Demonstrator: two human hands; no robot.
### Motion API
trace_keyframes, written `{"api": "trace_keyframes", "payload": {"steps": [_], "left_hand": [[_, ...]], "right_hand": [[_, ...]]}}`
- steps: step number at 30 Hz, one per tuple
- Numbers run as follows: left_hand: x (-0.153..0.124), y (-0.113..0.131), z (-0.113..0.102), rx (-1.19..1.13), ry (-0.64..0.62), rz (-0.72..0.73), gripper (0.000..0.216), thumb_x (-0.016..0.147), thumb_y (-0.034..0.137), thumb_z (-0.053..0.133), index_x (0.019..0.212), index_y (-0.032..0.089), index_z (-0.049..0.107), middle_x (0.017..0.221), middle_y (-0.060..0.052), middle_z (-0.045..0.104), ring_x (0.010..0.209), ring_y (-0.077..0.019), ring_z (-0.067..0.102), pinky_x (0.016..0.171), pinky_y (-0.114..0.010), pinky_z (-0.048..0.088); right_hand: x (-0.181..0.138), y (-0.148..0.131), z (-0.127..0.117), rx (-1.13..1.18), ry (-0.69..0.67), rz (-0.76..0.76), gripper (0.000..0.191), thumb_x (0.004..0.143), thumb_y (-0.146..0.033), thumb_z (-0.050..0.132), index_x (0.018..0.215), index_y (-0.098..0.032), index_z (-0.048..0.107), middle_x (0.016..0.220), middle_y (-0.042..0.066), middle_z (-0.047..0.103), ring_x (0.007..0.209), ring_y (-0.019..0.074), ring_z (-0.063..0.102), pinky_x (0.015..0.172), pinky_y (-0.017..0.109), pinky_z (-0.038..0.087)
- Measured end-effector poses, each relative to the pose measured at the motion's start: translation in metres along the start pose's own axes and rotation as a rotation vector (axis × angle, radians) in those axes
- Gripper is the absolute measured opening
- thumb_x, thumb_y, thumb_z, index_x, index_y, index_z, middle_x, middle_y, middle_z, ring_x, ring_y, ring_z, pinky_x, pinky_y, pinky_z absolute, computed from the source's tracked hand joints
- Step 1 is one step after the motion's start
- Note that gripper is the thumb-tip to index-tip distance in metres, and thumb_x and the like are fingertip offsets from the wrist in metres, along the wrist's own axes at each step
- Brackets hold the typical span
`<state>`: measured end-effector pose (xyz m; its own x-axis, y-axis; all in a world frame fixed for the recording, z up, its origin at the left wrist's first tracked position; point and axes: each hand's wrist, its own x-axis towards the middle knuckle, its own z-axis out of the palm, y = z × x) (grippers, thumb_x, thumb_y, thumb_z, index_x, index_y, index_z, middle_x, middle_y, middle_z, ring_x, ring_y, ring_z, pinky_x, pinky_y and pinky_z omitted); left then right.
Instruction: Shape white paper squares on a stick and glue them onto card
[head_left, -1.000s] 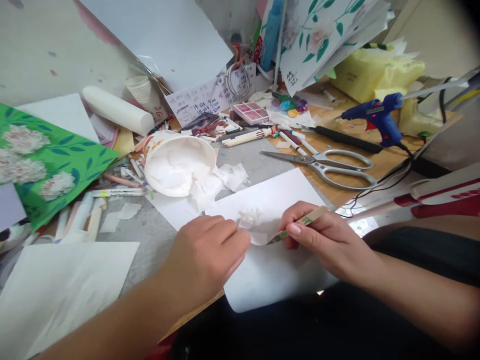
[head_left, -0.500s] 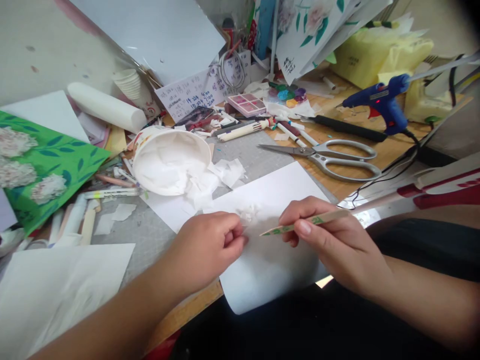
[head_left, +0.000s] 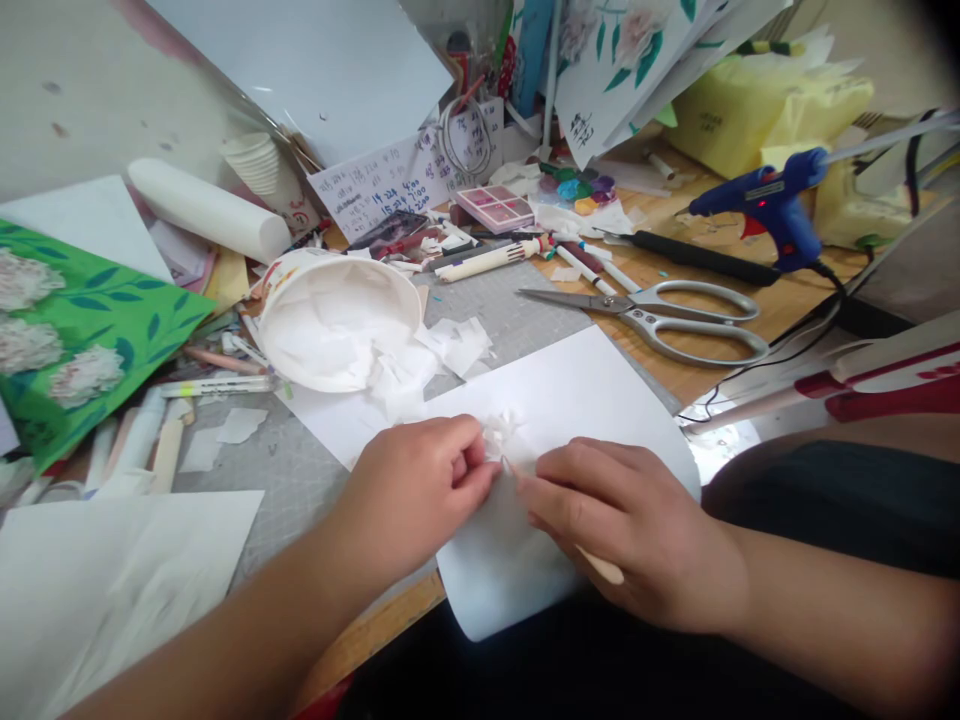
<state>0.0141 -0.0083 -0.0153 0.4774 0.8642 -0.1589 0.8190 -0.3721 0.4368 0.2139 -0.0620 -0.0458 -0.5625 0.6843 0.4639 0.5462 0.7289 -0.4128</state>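
Note:
My left hand (head_left: 416,495) is closed in a pinch on a small crumpled white tissue piece (head_left: 501,432) that lies on a white sheet of paper (head_left: 570,395). My right hand (head_left: 630,525) is closed round a thin wooden stick (head_left: 600,568). The stick's tip touches the tissue piece right beside my left fingertips, and its back end pokes out under my right palm. Both hands rest on the sheet near the desk's front edge.
A paper bowl of white tissue scraps (head_left: 337,320) lies tipped behind my left hand. Scissors (head_left: 660,312) and a blue glue gun (head_left: 772,205) are at the right. Green flower artwork (head_left: 82,320), pens and a white roll (head_left: 202,212) crowd the left. Loose white paper (head_left: 112,590) covers the front left.
My right hand has moved left and turned palm down, bringing the stick's tip onto the tissue piece. My left hand has stayed pinched on the tissue.

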Motion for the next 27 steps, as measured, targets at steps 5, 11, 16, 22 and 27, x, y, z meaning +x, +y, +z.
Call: {"api": "trace_keyframes", "payload": {"steps": [5,11,16,22,27], "left_hand": [[-0.001,-0.001,0.001,-0.054,0.019,-0.019,0.012,0.077,0.028,0.059,0.068,0.022,0.055,0.050,0.007,0.052,0.047,-0.0106,0.046,0.049,-0.023,0.033],[-0.005,0.000,0.003,-0.032,0.053,0.003,0.004,0.078,0.022,0.058,0.077,0.022,0.061,0.053,0.007,0.052,0.048,-0.0100,0.047,0.051,-0.022,0.035],[-0.006,0.001,0.005,-0.025,0.097,0.074,0.009,0.075,0.014,0.059,0.069,0.020,0.060,0.052,0.008,0.051,0.047,-0.0085,0.046,0.050,-0.021,0.034],[-0.007,-0.004,0.006,-0.029,0.171,0.177,0.010,0.075,0.012,0.057,0.070,0.020,0.061,0.051,0.008,0.049,0.045,-0.0072,0.043,0.049,-0.020,0.034],[-0.006,-0.006,0.008,0.006,0.226,0.216,0.011,0.078,0.013,0.056,0.074,0.021,0.062,0.054,0.008,0.052,0.046,-0.0069,0.045,0.051,-0.020,0.035]], "right_hand": [[0.003,-0.003,0.001,-0.120,-0.023,-0.071,0.031,0.090,-0.013,0.037,0.100,-0.011,0.066,0.083,0.012,0.065,0.064,0.0209,0.050,0.055,0.035,0.044],[0.005,-0.004,0.000,-0.106,0.059,-0.131,0.028,0.090,-0.011,0.038,0.095,-0.007,0.065,0.076,0.011,0.064,0.062,0.0200,0.051,0.052,0.034,0.045],[-0.001,-0.002,0.001,-0.062,0.089,-0.123,0.018,0.087,-0.011,0.047,0.097,-0.008,0.062,0.079,0.010,0.063,0.068,0.0204,0.054,0.057,0.034,0.047],[-0.005,-0.003,0.002,-0.048,0.146,-0.153,0.018,0.085,-0.011,0.051,0.101,-0.009,0.060,0.083,0.009,0.063,0.075,0.0215,0.057,0.061,0.035,0.049],[0.001,-0.003,0.001,-0.081,0.089,-0.151,0.028,0.092,-0.016,0.038,0.095,-0.009,0.065,0.078,0.010,0.063,0.064,0.0202,0.054,0.053,0.034,0.047]]}}
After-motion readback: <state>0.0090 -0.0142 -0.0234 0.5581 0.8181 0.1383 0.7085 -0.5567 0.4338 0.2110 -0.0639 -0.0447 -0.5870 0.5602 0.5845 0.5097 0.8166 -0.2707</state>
